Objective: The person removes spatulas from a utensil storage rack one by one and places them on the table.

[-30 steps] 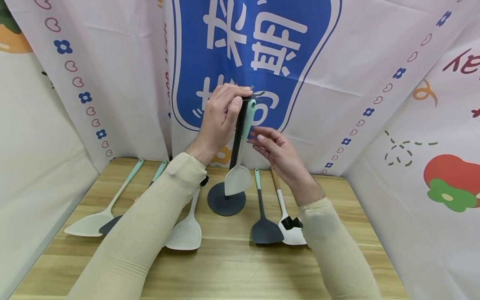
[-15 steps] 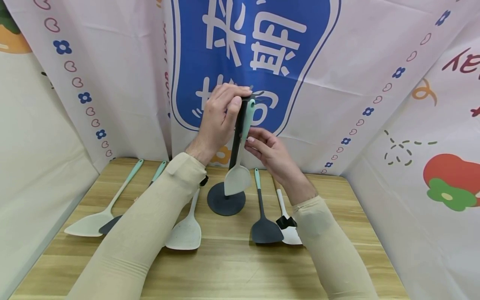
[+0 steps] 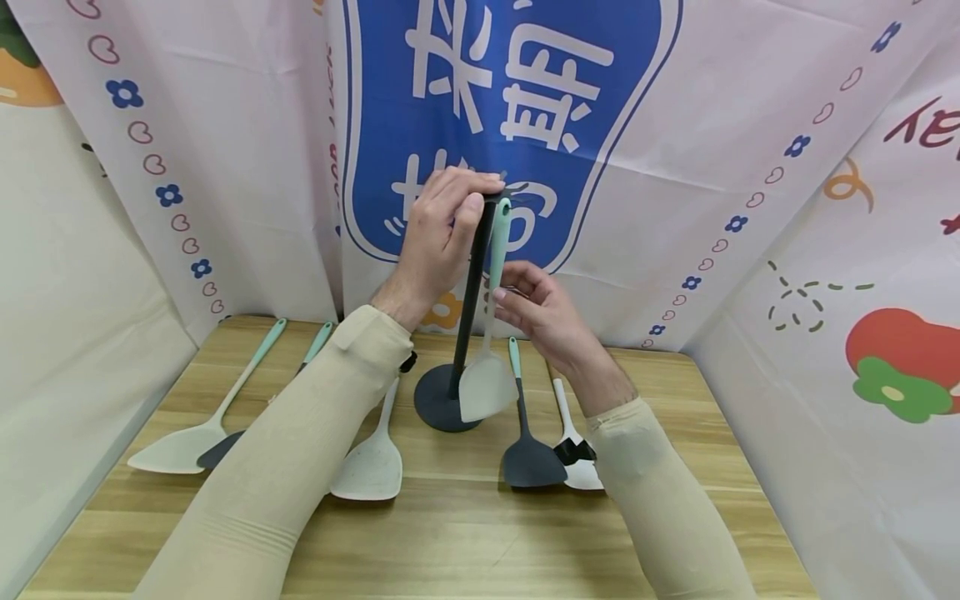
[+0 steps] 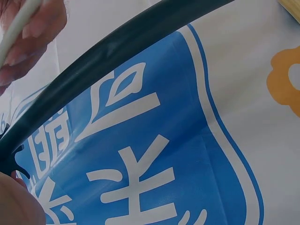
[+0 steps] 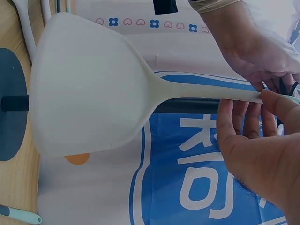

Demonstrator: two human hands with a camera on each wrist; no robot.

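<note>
My left hand (image 3: pixel 444 221) grips the top of a black utensil stand (image 3: pixel 471 292), a thin pole with hooks above a round dark base. A pale spatula (image 3: pixel 489 385) with a mint-green handle hangs at the stand's right side, its handle hole at hook height. My right hand (image 3: pixel 543 312) pinches it between thumb and fingers where the green handle meets the pale shaft. Seen from the right wrist, the wide spatula blade (image 5: pixel 89 86) stands off the pole, and the left hand is up by the hooks. The left wrist view catches the pole (image 4: pixel 103 56) crossing close by.
On the wooden table (image 3: pixel 465 542), a pale spatula (image 3: pixel 195 442), a partly hidden dark one and a speckled white spatula (image 3: pixel 375 467) lie to the left. A dark grey spatula (image 3: pixel 531 458) and a white one (image 3: pixel 581 475) lie right. A printed cloth (image 3: pixel 637 217) hangs behind.
My right hand has come left to the spatula's handle and taken it between thumb and fingers. The blade has swung right, away from the pole. My left hand has stayed on the stand.
</note>
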